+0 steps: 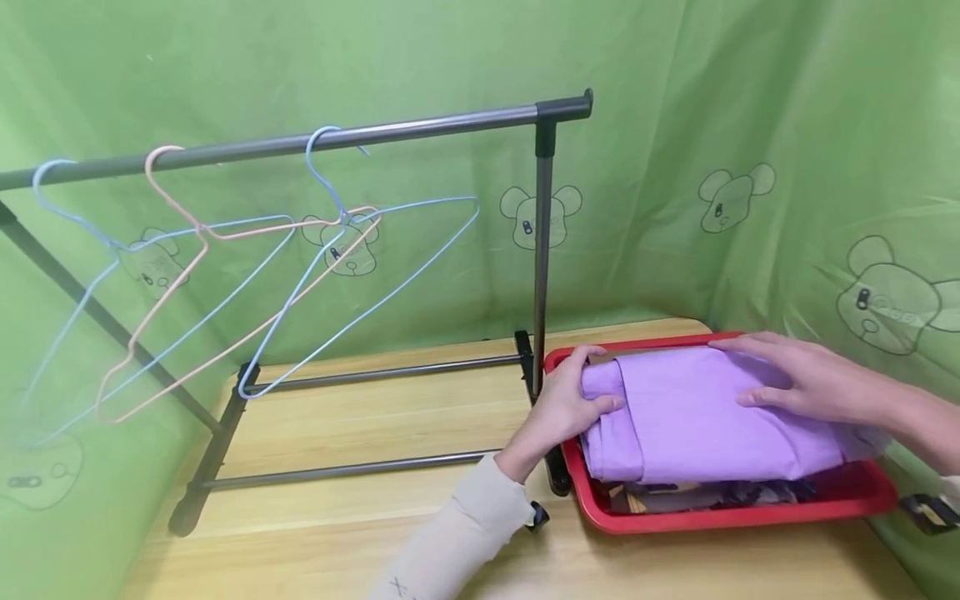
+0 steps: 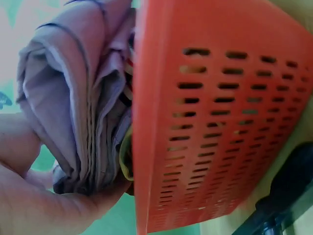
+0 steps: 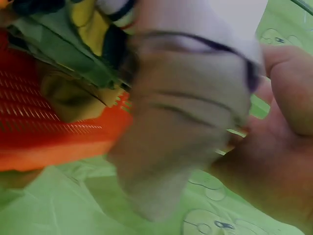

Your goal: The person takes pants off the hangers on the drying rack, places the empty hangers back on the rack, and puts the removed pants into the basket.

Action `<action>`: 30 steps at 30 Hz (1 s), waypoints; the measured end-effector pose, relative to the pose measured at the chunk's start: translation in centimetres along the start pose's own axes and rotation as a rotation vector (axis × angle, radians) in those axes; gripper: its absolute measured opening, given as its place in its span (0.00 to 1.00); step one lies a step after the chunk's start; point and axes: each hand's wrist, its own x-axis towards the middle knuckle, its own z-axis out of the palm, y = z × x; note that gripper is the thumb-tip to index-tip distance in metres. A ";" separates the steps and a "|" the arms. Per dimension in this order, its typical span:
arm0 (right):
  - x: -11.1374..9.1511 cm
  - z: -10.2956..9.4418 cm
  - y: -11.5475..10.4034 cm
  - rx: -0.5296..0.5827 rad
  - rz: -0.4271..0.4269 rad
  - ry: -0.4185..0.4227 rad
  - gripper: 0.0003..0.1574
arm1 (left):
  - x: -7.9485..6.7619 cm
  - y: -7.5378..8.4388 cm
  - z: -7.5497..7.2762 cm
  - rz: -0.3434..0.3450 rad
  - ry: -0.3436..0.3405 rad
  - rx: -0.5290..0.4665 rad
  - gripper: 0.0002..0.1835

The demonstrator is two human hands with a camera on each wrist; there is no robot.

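A folded purple cloth [image 1: 705, 417] lies over the top of a red basket [image 1: 720, 522], tilted slightly, with its layers stacked at the left end. My left hand [image 1: 566, 404] grips that end, thumb on top and fingers round the far side; the left wrist view shows the folds [image 2: 73, 98] between thumb and fingers. At the far right part of the cloth, my right hand [image 1: 810, 379] holds it with the thumb on its upper face and fingers over the back edge. Under the cloth, other garments [image 3: 58, 44] in green, yellow and dark colours fill part of the basket.
Left of the basket stands a metal clothes rack [image 1: 427, 127] on a wooden surface [image 1: 375, 417]. From its bar hang a blue hanger [image 1: 405, 287], a pink hanger [image 1: 150, 321] and another blue hanger [image 1: 78, 308]. Green curtain [image 1: 420, 50] surrounds the area.
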 end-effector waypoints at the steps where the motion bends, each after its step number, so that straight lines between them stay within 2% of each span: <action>1: 0.0 0.3 0.2 0.001 -0.006 -0.010 0.45 | 0.0 0.0 0.1 0.030 0.009 0.071 0.32; 4: -0.1 1.0 0.6 0.013 -0.003 -0.054 0.43 | -0.3 0.0 0.3 0.160 0.010 0.237 0.31; 7: 0.0 1.5 0.8 0.037 0.009 -0.098 0.44 | -0.5 -0.2 0.3 0.288 0.000 0.361 0.28; 9: -0.1 1.7 0.8 0.053 0.015 -0.112 0.46 | -0.8 -0.4 0.1 0.346 -0.019 0.410 0.28; 10: -0.1 1.8 0.8 0.055 0.015 -0.114 0.48 | -0.9 -0.5 -0.1 0.355 -0.033 0.421 0.28; 12: 0.0 2.0 0.8 0.058 0.008 -0.112 0.50 | -1.2 -0.7 -0.4 0.351 -0.071 0.434 0.33; 16: 0.2 2.1 0.8 0.084 0.015 -0.121 0.52 | -1.6 -0.8 -1.0 0.314 -0.148 0.486 0.50; 19: 0.3 2.1 0.7 0.116 0.049 -0.153 0.52 | -1.7 -0.7 -1.2 0.301 -0.194 0.541 0.59; 25: -0.1 2.1 0.8 0.153 0.112 -0.226 0.52 | -1.6 -0.9 -0.9 0.258 -0.268 0.580 0.61; 30: -0.2 2.4 1.0 0.144 0.124 -0.244 0.53 | -1.6 -1.1 -0.7 0.255 -0.280 0.627 0.61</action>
